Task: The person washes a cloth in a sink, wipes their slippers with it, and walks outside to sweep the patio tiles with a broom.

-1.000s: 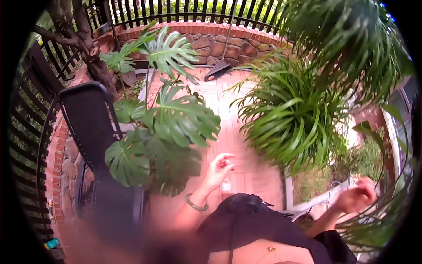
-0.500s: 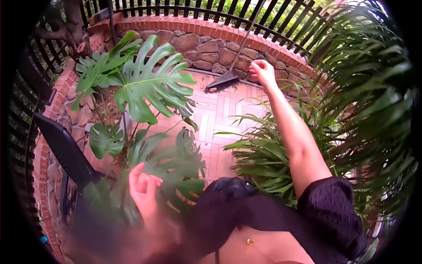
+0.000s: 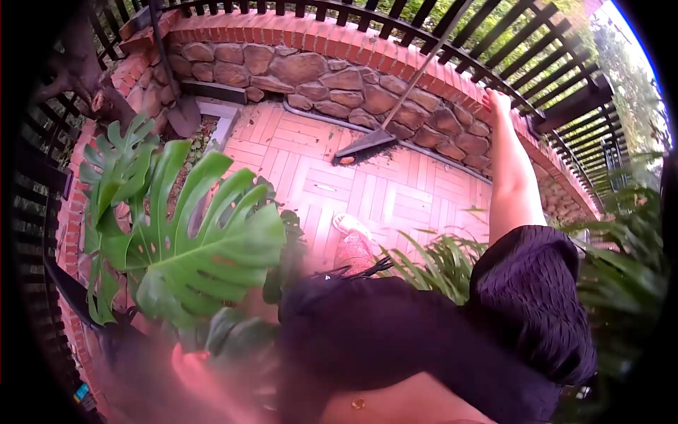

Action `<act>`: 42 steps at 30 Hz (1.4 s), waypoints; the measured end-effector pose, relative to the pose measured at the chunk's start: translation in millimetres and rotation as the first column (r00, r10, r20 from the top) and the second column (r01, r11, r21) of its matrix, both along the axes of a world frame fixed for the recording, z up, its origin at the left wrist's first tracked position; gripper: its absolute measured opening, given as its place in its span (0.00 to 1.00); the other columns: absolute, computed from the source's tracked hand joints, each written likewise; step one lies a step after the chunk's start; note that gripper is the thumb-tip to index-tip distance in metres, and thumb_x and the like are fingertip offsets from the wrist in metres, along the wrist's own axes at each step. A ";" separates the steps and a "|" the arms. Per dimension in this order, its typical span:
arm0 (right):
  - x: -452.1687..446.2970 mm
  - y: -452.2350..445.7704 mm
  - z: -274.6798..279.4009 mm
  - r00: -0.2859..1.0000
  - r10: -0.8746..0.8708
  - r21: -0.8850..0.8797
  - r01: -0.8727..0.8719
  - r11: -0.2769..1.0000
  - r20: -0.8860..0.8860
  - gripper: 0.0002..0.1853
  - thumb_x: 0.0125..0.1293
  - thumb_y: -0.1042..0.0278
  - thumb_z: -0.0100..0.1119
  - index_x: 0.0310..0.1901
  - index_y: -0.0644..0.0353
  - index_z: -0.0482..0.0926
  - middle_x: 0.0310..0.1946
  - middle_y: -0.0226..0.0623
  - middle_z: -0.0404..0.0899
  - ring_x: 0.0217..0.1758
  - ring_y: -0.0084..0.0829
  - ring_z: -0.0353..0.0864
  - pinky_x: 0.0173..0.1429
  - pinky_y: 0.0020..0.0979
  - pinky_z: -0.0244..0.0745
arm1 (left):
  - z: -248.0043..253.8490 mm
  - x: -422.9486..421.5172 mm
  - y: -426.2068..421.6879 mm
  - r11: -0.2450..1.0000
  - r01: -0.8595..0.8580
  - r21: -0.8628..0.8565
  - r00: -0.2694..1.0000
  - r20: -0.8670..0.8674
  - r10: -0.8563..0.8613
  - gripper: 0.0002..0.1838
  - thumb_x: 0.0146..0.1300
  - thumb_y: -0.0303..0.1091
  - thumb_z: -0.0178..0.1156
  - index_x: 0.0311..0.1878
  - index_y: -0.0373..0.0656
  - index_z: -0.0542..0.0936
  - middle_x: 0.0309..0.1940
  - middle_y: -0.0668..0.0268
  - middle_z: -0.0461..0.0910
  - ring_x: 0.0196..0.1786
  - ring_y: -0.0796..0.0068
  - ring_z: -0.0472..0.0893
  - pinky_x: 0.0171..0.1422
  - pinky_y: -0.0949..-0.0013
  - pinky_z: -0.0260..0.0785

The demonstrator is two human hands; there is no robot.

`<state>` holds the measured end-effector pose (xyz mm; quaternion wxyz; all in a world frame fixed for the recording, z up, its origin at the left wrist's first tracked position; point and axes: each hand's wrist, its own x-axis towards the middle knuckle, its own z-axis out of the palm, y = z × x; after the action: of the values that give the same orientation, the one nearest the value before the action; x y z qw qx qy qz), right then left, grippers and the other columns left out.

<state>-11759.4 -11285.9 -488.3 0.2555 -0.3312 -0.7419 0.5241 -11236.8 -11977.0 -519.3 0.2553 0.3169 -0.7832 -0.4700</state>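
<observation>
Head view: the right hand (image 3: 500, 104) reaches out, seemingly released; I can't tell the blurred left hand's (image 3: 192, 364) grip. The broom (image 3: 367, 144) leans unheld toward the fence (image 3: 487, 60), debris (image 3: 387, 155) ungathered beside it

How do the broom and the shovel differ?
The broom has a wide, dark, wedge-shaped head; the shovel has a brownish blade that narrows downward. The broom's handle is pale and slants up to the right in view, while the shovel's is dark and slants up to the left. Both have long handles, point head-down, and are out of the hands.
</observation>
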 end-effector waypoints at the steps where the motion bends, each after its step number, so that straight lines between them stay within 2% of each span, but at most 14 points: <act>1: -45.5 13.1 -5.7 1.000 -0.024 -0.050 0.024 0.998 -0.007 0.08 0.52 0.69 0.60 0.29 0.65 0.75 0.20 0.37 0.76 0.18 0.26 0.75 0.19 0.24 0.70 | 0.2 -14.5 18.6 0.997 -0.077 -0.022 0.997 0.006 0.077 0.19 0.63 0.30 0.50 0.56 0.34 0.64 0.26 0.70 0.68 0.32 0.81 0.68 0.42 0.75 0.63; 7: -302.9 87.6 -72.4 0.987 0.138 -0.017 -0.137 0.990 0.081 0.17 0.50 0.59 0.65 0.33 0.67 0.77 0.26 0.39 0.75 0.26 0.32 0.75 0.28 0.32 0.72 | 48.5 -141.0 142.1 0.800 -0.547 0.246 0.832 0.051 0.553 0.16 0.64 0.32 0.51 0.52 0.35 0.68 0.26 0.71 0.68 0.29 0.81 0.67 0.39 0.77 0.62; 8: -346.8 102.8 -83.6 0.976 0.069 0.092 -0.090 0.992 0.208 0.22 0.49 0.57 0.65 0.39 0.68 0.77 0.33 0.41 0.76 0.33 0.37 0.76 0.34 0.34 0.72 | 45.4 -150.4 147.2 0.860 -0.509 -0.023 0.849 0.153 0.506 0.15 0.64 0.32 0.51 0.51 0.35 0.69 0.26 0.71 0.68 0.29 0.82 0.67 0.37 0.77 0.62; 9: -352.5 85.5 -73.7 0.986 0.117 -0.030 -0.114 0.993 0.120 0.27 0.48 0.55 0.65 0.45 0.68 0.74 0.42 0.42 0.75 0.42 0.39 0.75 0.42 0.36 0.71 | 55.5 -180.8 169.6 0.828 -0.483 0.284 0.848 -0.085 0.523 0.15 0.65 0.32 0.50 0.51 0.35 0.69 0.25 0.71 0.69 0.29 0.82 0.68 0.37 0.77 0.63; 15: -454.6 110.3 -111.8 0.957 0.274 -0.145 -0.259 0.955 0.099 0.34 0.45 0.54 0.68 0.54 0.57 0.67 0.53 0.37 0.66 0.55 0.36 0.65 0.54 0.41 0.61 | 61.5 -270.4 212.7 0.799 -0.601 -0.011 0.789 0.150 0.596 0.15 0.65 0.32 0.49 0.52 0.35 0.69 0.25 0.69 0.71 0.29 0.81 0.71 0.38 0.77 0.65; 17: -484.2 143.3 -141.0 0.989 0.131 -0.166 -0.141 0.976 -0.071 0.28 0.42 0.69 0.70 0.46 0.65 0.70 0.38 0.36 0.73 0.36 0.32 0.73 0.39 0.34 0.68 | 56.1 -279.7 217.9 0.858 -0.496 -0.134 0.796 0.324 0.511 0.15 0.65 0.32 0.49 0.52 0.35 0.69 0.25 0.68 0.71 0.29 0.81 0.71 0.39 0.77 0.66; 22: -472.2 140.2 -151.9 0.975 0.214 -0.205 -0.223 0.953 -0.066 0.11 0.49 0.73 0.65 0.25 0.58 0.69 0.23 0.32 0.72 0.27 0.28 0.73 0.32 0.27 0.68 | 41.4 -301.0 236.3 0.815 -0.572 0.094 0.816 0.170 0.553 0.16 0.65 0.33 0.50 0.51 0.34 0.69 0.24 0.68 0.72 0.29 0.79 0.71 0.40 0.76 0.66; 24: -439.9 110.6 -137.0 0.644 0.680 -0.486 -0.746 0.456 -0.351 0.11 0.62 0.71 0.50 0.22 0.61 0.68 0.18 0.32 0.65 0.26 0.28 0.69 0.46 0.32 0.67 | 37.5 -295.8 240.0 0.837 -0.525 0.155 0.851 0.108 0.514 0.15 0.64 0.33 0.50 0.51 0.34 0.69 0.24 0.69 0.72 0.29 0.80 0.71 0.39 0.76 0.67; 27: -331.5 16.9 -107.3 0.013 0.957 -0.138 -0.990 -0.028 -0.289 0.17 0.59 0.62 0.47 0.16 0.61 0.63 0.15 0.35 0.62 0.23 0.29 0.65 0.44 0.35 0.65 | 38.3 -309.5 253.8 0.842 -0.497 0.211 0.868 0.097 0.488 0.14 0.64 0.31 0.50 0.50 0.33 0.67 0.31 0.65 0.73 0.34 0.79 0.72 0.43 0.75 0.67; 31: -266.9 -57.0 -51.1 0.290 0.891 -0.147 -0.956 0.254 -0.348 0.20 0.59 0.63 0.48 0.12 0.55 0.56 0.12 0.27 0.52 0.18 0.24 0.54 0.31 0.28 0.56 | 42.2 -328.6 260.4 0.851 -0.424 0.308 0.899 0.029 0.438 0.14 0.64 0.31 0.49 0.49 0.33 0.68 0.24 0.69 0.70 0.29 0.80 0.69 0.40 0.76 0.65; 35: -250.1 -67.0 73.9 0.193 0.779 0.036 -0.963 0.266 -0.597 0.18 0.61 0.65 0.46 0.13 0.51 0.58 0.08 0.23 0.55 0.14 0.17 0.53 0.25 0.20 0.53 | 54.4 -317.9 263.0 0.889 -0.365 0.276 0.915 -0.069 0.397 0.13 0.64 0.30 0.49 0.49 0.34 0.68 0.25 0.69 0.71 0.29 0.80 0.70 0.41 0.75 0.66; 37: -260.6 -135.7 53.1 0.287 0.957 0.857 -0.502 0.117 0.038 0.16 0.62 0.71 0.44 0.16 0.55 0.61 0.10 0.24 0.58 0.16 0.17 0.52 0.25 0.19 0.50 | 48.0 -298.1 260.9 0.857 -0.386 0.341 0.894 -0.091 0.438 0.13 0.64 0.30 0.49 0.49 0.34 0.68 0.25 0.68 0.72 0.29 0.80 0.70 0.41 0.74 0.66; 39: -218.1 -162.6 65.4 0.237 0.919 0.149 -0.944 0.294 -0.314 0.17 0.64 0.71 0.43 0.16 0.57 0.61 0.11 0.24 0.55 0.16 0.17 0.50 0.23 0.21 0.46 | 49.0 -279.6 262.2 0.871 -0.368 0.327 0.907 -0.082 0.414 0.12 0.64 0.30 0.50 0.48 0.34 0.70 0.25 0.69 0.71 0.29 0.80 0.71 0.42 0.74 0.68; 42: -231.0 -204.9 81.7 0.370 0.832 0.098 -0.891 0.444 -0.414 0.18 0.63 0.71 0.47 0.14 0.55 0.61 0.09 0.24 0.54 0.15 0.18 0.52 0.23 0.22 0.49 | 55.6 -260.7 266.9 0.830 -0.446 0.334 0.849 -0.135 0.510 0.13 0.64 0.31 0.51 0.48 0.34 0.70 0.25 0.70 0.70 0.30 0.80 0.69 0.41 0.74 0.66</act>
<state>-11990.3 -11490.9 -406.5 0.0662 0.2042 -0.6948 0.6864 -11497.5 -11710.1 -463.8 0.4005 0.4839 -0.5676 -0.5322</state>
